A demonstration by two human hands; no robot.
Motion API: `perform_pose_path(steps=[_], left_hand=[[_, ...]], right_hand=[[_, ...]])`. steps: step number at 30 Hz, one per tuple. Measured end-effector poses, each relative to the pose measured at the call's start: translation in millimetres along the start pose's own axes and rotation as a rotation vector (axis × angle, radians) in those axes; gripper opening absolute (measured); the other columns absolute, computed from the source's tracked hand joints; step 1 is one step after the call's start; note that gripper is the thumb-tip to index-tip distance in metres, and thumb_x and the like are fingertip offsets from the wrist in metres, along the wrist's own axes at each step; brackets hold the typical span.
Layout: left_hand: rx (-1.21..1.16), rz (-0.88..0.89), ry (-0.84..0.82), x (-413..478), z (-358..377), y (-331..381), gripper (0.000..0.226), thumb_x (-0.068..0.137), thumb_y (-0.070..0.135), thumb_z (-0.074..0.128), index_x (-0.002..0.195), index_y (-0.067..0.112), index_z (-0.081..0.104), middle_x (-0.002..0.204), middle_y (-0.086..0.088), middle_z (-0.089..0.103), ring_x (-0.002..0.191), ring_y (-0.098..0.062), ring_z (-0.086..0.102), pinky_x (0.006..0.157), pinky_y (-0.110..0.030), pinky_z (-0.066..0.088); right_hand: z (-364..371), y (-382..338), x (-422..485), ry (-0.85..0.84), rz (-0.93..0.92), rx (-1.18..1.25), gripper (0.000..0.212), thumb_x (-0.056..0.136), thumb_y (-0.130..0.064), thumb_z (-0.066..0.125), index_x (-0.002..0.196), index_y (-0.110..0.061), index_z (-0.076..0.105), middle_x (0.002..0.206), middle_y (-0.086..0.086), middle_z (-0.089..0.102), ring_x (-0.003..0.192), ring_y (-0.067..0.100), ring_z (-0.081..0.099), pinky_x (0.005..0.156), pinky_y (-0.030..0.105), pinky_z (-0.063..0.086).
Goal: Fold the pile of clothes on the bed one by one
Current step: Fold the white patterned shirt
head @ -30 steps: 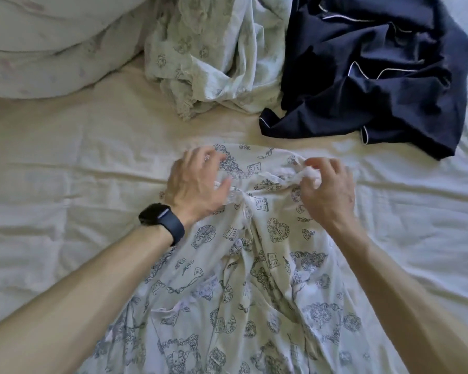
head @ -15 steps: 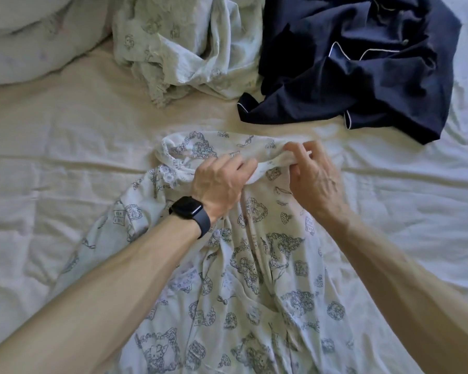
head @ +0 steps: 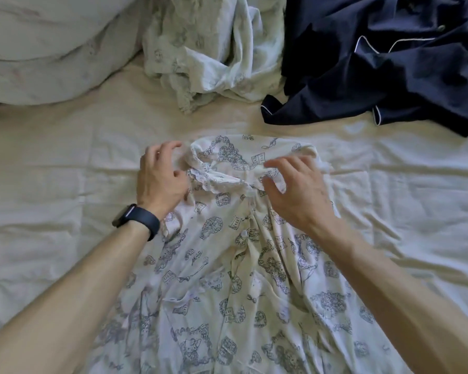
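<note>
Your printed shirt (head: 227, 265) lies spread face-up on the bed (head: 52, 184), collar at the far end. Your left hand (head: 160, 182) sits at the collar's left edge, fingers curled; I can't tell whether they pinch cloth. Your right hand (head: 300, 195) hovers over the collar's right side, fingers apart, gripping nothing.

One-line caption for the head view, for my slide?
Left hand and right hand at the collar of a printed shirt on the bed; navy garment and pale garment heaped beyond.
</note>
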State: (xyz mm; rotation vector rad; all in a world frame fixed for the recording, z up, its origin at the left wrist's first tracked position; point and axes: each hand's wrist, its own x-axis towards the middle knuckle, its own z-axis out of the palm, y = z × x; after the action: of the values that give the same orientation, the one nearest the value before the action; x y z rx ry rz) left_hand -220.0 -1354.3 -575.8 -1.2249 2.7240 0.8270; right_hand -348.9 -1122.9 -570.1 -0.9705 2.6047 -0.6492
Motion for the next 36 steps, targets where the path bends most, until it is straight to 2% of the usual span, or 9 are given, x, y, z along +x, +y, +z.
perform_pose_path(steps=[5,11,16,18,24,27,30,32,36], left_hand=[[0.272,0.144,-0.261,33,2,-3,0.045,0.093,0.031,0.056,0.137,0.032,0.051,0.121,-0.005,0.059,0.109,-0.030,0.054,0.082,-0.036,0.046],[-0.131,0.005,-0.077,50,3,7,0.021,0.093,0.026,0.058,0.113,0.027,0.065,0.097,0.005,0.071,0.094,-0.026,0.066,0.078,-0.029,0.051],[-0.247,-0.138,-0.242,48,9,-1,0.030,0.091,0.016,0.058,0.116,0.032,0.061,0.102,0.011,0.068,0.104,-0.017,0.063,0.074,-0.010,0.044],[-0.416,-0.313,-0.159,51,10,1,0.023,0.090,0.015,0.055,0.109,0.028,0.059,0.098,0.013,0.064,0.104,-0.017,0.061,0.079,-0.021,0.049],[-0.286,-0.355,-0.229,51,8,7,0.047,0.087,0.067,0.055,0.086,0.020,0.062,0.084,0.006,0.063,0.074,-0.012,0.053,0.069,-0.032,0.038],[-0.391,-0.415,-0.266,60,3,17,0.036,0.084,0.048,0.068,0.078,0.013,0.070,0.077,-0.002,0.069,0.060,-0.019,0.056,0.063,-0.029,0.046],[-0.742,-0.578,-0.224,72,-1,22,0.019,0.083,0.024,0.072,0.068,0.014,0.067,0.065,0.000,0.064,0.039,-0.010,0.049,0.041,-0.017,0.037],[-0.826,-0.621,-0.255,76,-1,17,0.021,0.086,0.022,0.074,0.069,0.013,0.066,0.056,0.003,0.063,0.038,-0.006,0.050,0.038,-0.016,0.035],[-0.650,-0.592,-0.328,73,12,4,0.030,0.094,0.028,0.068,0.067,0.014,0.065,0.060,-0.001,0.064,0.049,-0.010,0.054,0.035,-0.016,0.028]], right_hand=[[36,-36,15,-0.287,-0.079,-0.175,0.047,0.097,-0.044,0.058,0.142,-0.031,0.052,0.134,0.000,0.058,0.121,0.023,0.045,0.095,0.038,0.042],[47,-42,15,-0.057,0.043,-0.056,0.021,0.102,-0.027,0.055,0.119,-0.016,0.061,0.109,0.004,0.065,0.098,0.024,0.051,0.083,0.031,0.036],[37,-30,4,-0.313,0.034,-0.162,0.030,0.102,-0.028,0.050,0.130,-0.020,0.057,0.120,0.004,0.060,0.107,0.022,0.053,0.091,0.034,0.044],[29,-28,6,-0.287,0.080,-0.083,0.035,0.099,-0.032,0.055,0.132,-0.021,0.056,0.125,0.004,0.058,0.112,0.022,0.053,0.090,0.034,0.043],[36,-46,23,-0.180,-0.070,-0.172,0.058,0.091,-0.055,0.065,0.136,-0.021,0.050,0.130,0.005,0.055,0.106,0.022,0.054,0.078,0.034,0.047],[54,-54,28,-0.173,-0.277,-0.337,0.033,0.099,-0.025,0.061,0.129,-0.015,0.053,0.124,0.009,0.055,0.095,0.021,0.052,0.072,0.035,0.050],[62,-52,29,-0.046,-0.244,-0.227,0.019,0.099,-0.002,0.055,0.115,-0.009,0.061,0.106,0.014,0.058,0.078,0.023,0.054,0.058,0.037,0.054],[65,-46,26,0.043,-0.195,-0.190,0.015,0.097,-0.003,0.059,0.110,-0.008,0.064,0.102,0.014,0.058,0.076,0.023,0.053,0.057,0.036,0.052],[67,-34,9,-0.151,-0.181,-0.234,0.034,0.109,-0.031,0.041,0.135,-0.022,0.060,0.119,0.002,0.058,0.096,0.021,0.050,0.084,0.037,0.048]])
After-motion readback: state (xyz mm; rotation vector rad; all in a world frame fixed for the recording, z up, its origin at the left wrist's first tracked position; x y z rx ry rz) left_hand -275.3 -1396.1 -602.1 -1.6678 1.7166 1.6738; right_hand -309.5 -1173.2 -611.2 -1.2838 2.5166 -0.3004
